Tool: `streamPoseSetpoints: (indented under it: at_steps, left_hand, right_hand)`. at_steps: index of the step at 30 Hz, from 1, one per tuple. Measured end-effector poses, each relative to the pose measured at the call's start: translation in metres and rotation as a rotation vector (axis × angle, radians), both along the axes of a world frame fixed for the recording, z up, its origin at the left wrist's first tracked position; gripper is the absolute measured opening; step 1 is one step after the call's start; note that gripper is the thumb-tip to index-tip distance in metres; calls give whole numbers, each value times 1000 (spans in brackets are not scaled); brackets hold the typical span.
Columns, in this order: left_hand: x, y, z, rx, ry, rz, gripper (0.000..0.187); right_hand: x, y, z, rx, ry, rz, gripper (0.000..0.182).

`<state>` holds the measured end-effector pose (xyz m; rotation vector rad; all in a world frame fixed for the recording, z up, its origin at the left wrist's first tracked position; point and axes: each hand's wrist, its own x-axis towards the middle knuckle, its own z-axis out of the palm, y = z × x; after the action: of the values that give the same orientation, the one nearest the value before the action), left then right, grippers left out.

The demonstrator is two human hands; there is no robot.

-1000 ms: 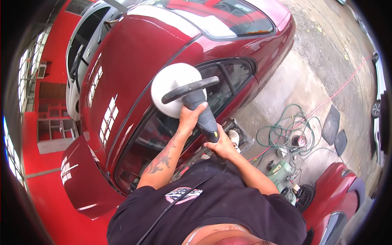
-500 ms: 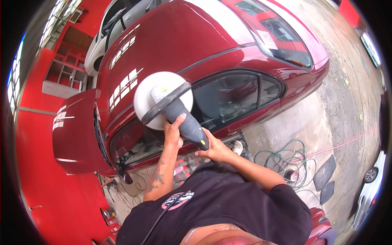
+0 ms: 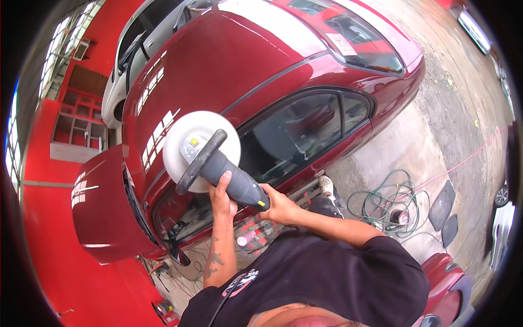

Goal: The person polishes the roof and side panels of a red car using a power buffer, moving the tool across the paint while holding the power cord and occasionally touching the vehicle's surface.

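Observation:
My left hand is closed around the grey body of a car polisher, thumb on top, just behind its black loop handle. At the tail end of the polisher, my right hand wraps the grip beside a yellow switch. The round white pad at the front overlaps the roof edge and front side window of a dark red car in this view. A cord runs over my black shirt.
The car's front door mirror juts out at lower left. A green hose lies coiled on the floor near dark mats. A pink bottle is below my arms. A white car stands beyond.
The polisher has shifted left and slightly down in the view, and its loop handle has turned steeper. Both hands keep their hold. The whole view has rotated a little.

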<state>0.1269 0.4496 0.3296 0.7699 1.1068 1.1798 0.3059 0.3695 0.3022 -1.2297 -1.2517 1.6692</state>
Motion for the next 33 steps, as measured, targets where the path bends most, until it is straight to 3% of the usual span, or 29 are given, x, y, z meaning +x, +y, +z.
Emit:
streamPoseSetpoints:
  at_steps: [3, 7, 10, 14, 16, 23, 28, 31, 33]
  left_hand:
    - [20, 21, 2, -6, 42, -5, 65]
    - [71, 75, -2, -17, 60, -11, 60]
    - [108, 125, -3, -75, 24, -38, 55]
    - [164, 190, -12, -147, -58, -135, 50]
    - [194, 215, -10, -110, -112, -195, 50]
    - [259, 294, -5, -176, -53, -416, 61]
    - [210, 215, -8, -66, 529, -629, 58]
    - [115, 140, -88, -155, 813, -819, 55]
    - [78, 71, -96, -331, 809, -819, 44]
  right_hand:
    - [24, 15, 17, -100, -11, 48, 90]
    - [72, 51, -8, 70, 50, 17, 94]
    - [112, 69, 2, 103, -59, 12, 98]
    - [151, 96, 5, 284, -244, -211, 91]
    - [176, 118, 27, 227, -420, -188, 85]
    - [244, 203, 35, 266, -604, -294, 78]
    - [273, 264, 31, 290, -637, -376, 77]
    - [290, 307, 38, 281, -670, -374, 77]
    - [294, 337, 35, 283, -687, -374, 75]
